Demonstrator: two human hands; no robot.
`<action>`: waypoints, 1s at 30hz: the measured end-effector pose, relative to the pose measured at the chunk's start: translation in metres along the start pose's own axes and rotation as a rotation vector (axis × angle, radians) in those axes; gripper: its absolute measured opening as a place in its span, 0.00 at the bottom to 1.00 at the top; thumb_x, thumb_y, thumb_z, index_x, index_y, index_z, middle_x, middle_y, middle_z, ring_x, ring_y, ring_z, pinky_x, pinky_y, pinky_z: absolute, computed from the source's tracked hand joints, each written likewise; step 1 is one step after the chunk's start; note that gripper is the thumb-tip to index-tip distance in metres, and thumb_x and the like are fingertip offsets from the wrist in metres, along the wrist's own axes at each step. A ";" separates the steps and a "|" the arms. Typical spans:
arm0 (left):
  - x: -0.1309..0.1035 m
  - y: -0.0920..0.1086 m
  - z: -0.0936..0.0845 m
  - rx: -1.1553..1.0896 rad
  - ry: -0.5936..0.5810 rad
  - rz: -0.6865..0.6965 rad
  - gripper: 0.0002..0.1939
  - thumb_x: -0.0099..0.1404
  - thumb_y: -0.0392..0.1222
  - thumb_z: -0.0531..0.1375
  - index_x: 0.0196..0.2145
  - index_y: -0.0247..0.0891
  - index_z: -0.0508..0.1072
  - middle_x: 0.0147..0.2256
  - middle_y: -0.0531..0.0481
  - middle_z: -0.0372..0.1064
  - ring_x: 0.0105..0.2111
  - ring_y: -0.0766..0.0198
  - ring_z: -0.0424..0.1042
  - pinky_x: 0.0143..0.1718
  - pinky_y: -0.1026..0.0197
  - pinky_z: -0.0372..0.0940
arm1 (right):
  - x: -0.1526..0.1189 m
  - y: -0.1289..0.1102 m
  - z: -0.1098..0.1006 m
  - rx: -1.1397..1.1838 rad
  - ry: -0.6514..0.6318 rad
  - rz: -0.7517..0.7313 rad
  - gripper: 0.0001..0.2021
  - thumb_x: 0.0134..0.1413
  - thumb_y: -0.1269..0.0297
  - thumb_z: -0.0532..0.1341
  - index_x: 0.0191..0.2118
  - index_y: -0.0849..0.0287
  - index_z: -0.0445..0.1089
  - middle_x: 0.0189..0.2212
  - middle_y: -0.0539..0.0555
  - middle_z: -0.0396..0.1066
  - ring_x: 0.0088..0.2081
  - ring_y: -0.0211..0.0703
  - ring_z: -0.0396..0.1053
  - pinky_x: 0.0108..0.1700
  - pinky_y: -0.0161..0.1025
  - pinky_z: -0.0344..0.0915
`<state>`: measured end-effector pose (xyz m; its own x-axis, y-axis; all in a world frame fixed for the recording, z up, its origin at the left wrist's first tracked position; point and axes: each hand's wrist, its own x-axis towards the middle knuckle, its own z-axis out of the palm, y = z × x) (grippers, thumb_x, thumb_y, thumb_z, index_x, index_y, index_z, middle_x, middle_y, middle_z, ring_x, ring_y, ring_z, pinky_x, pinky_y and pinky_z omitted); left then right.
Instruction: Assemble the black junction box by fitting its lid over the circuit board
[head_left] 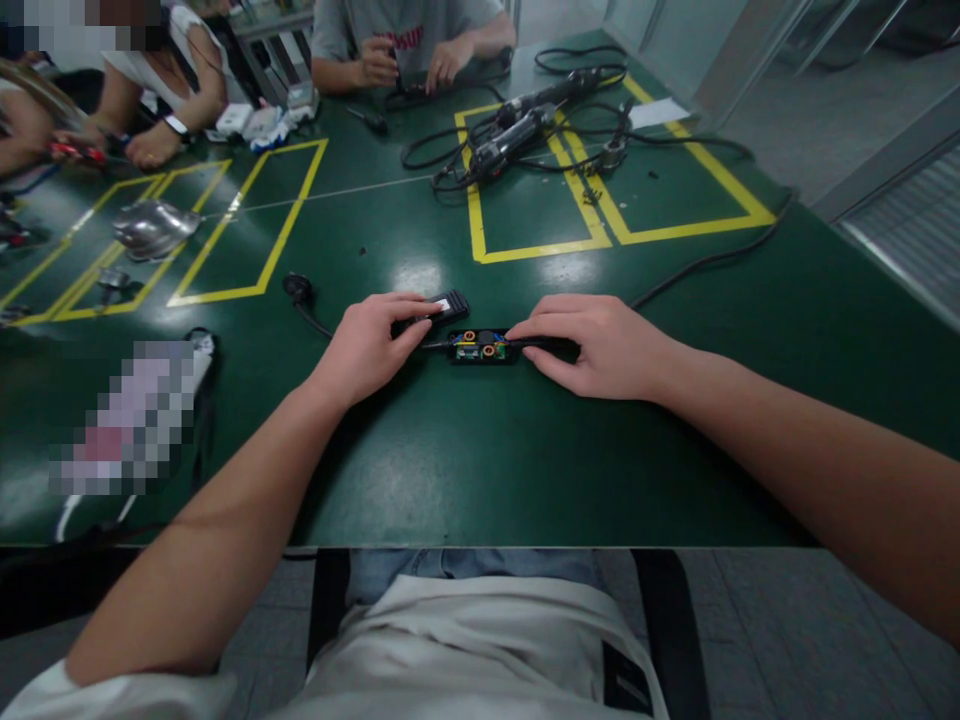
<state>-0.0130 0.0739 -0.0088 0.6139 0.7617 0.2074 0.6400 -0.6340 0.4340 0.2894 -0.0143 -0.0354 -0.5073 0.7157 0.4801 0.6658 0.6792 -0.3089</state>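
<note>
A small black case (482,347) lies open on the green table, its circuit board with copper coils and thin coloured wires exposed. Black cable runs out from both ends of it. My right hand (592,347) pinches the cable (556,345) at the right end, fingertips touching the case's edge. Just left of the case, my left hand (379,345) has its fingers on a black cover (450,306) with a white label, thumb close beside the index finger. A black plug (298,289) rests further left on its cord.
Beyond my hands, tools with tangled black cables (517,135) lie over yellow tape outlines. A metal shell (155,229) and a blurred-out object (131,415) are at left. Other people work across the green table (390,450). A cable (705,262) curves along the right.
</note>
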 end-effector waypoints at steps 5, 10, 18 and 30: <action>-0.003 0.002 0.001 -0.009 0.097 -0.013 0.15 0.74 0.42 0.66 0.54 0.42 0.87 0.55 0.43 0.85 0.56 0.47 0.81 0.64 0.45 0.72 | 0.000 0.000 0.000 0.000 -0.008 0.011 0.15 0.72 0.63 0.58 0.51 0.58 0.82 0.42 0.59 0.82 0.42 0.50 0.80 0.47 0.46 0.74; -0.009 0.017 -0.001 -0.099 0.127 0.189 0.18 0.78 0.48 0.63 0.61 0.42 0.83 0.57 0.42 0.83 0.56 0.50 0.81 0.63 0.48 0.73 | -0.002 -0.001 0.000 0.050 0.002 0.131 0.17 0.66 0.61 0.62 0.58 0.56 0.74 0.40 0.55 0.81 0.35 0.47 0.75 0.42 0.43 0.69; -0.012 0.023 0.001 -0.129 -0.128 0.338 0.19 0.80 0.43 0.60 0.63 0.43 0.81 0.62 0.40 0.79 0.59 0.51 0.80 0.65 0.47 0.73 | -0.003 -0.001 -0.002 0.111 -0.004 0.170 0.27 0.61 0.58 0.65 0.65 0.54 0.65 0.39 0.52 0.78 0.32 0.45 0.70 0.37 0.41 0.65; -0.011 0.024 0.006 -0.151 -0.063 0.204 0.20 0.77 0.46 0.62 0.62 0.41 0.80 0.56 0.42 0.83 0.55 0.51 0.80 0.63 0.46 0.73 | 0.000 -0.001 0.000 0.045 -0.010 0.170 0.21 0.67 0.59 0.61 0.63 0.56 0.73 0.41 0.56 0.81 0.36 0.49 0.76 0.42 0.43 0.68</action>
<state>-0.0020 0.0494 -0.0056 0.7540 0.6072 0.2507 0.4265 -0.7428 0.5161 0.2887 -0.0144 -0.0352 -0.3952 0.8224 0.4093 0.7172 0.5547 -0.4219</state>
